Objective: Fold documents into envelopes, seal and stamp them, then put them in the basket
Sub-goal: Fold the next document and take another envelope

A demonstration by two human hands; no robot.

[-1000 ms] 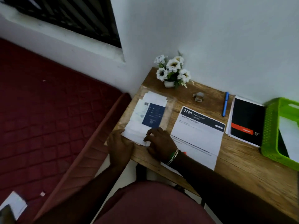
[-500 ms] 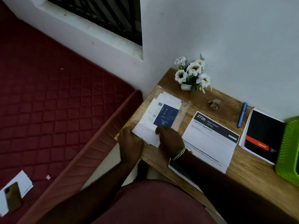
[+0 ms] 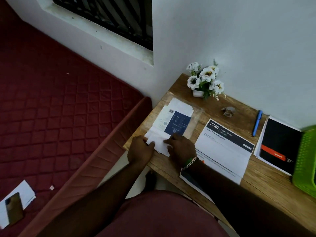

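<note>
A pack of white envelopes (image 3: 159, 142) in a clear wrapper with a blue label (image 3: 177, 124) lies at the left end of the wooden desk (image 3: 266, 190). My left hand (image 3: 140, 149) pinches the pack's near left corner. My right hand (image 3: 181, 147) rests with its fingers on the near edge of the envelopes. To the right lies a folded white document (image 3: 224, 147) with a dark header reading 2720. The green basket (image 3: 306, 158) stands at the desk's right edge, partly cut off.
A black notebook (image 3: 280, 144) lies between the document and the basket, a blue pen (image 3: 257, 123) beside it. A small pot of white flowers (image 3: 203, 81) and a crumpled scrap (image 3: 228, 111) sit near the wall. A red mattress (image 3: 51, 106) with a phone (image 3: 13, 209) lies left.
The view has swung left and down, so the basket has slid toward the right edge. My hands stay on the near end of the envelope pack, the left thumb now over its corner.
</note>
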